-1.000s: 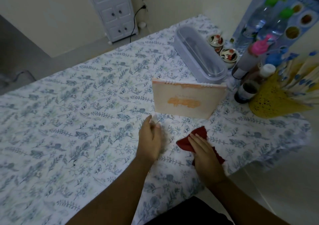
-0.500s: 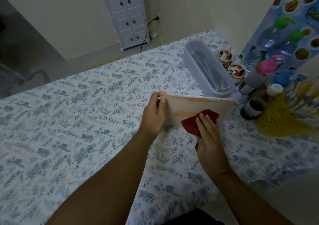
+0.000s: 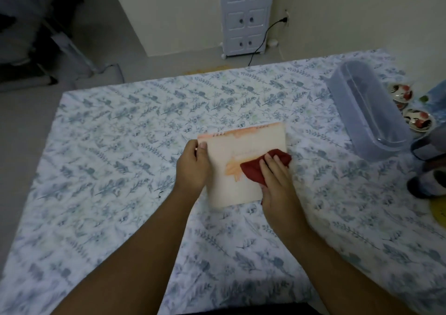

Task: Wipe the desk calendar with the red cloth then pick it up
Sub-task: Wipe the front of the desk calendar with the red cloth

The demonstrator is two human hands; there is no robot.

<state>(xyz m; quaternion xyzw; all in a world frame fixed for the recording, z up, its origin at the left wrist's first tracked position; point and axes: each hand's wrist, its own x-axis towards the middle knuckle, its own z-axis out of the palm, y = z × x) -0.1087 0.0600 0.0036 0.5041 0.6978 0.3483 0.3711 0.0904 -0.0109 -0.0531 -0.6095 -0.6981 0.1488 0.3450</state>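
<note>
Head view: left hand [image 3: 193, 165] fingers grip the flat desk calendar [image 3: 243, 165]; right hand [image 3: 277, 181] presses the crumpled red cloth [image 3: 255, 169].

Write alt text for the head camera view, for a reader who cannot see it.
A person's left hand grips the left edge of a desk calendar while the right hand presses a red cloth onto its face, above a floral tablecloth. A clear plastic container sits to the right.

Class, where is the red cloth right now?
In the head view, the red cloth lies right of centre, pressed under the right hand against the desk calendar.
</note>
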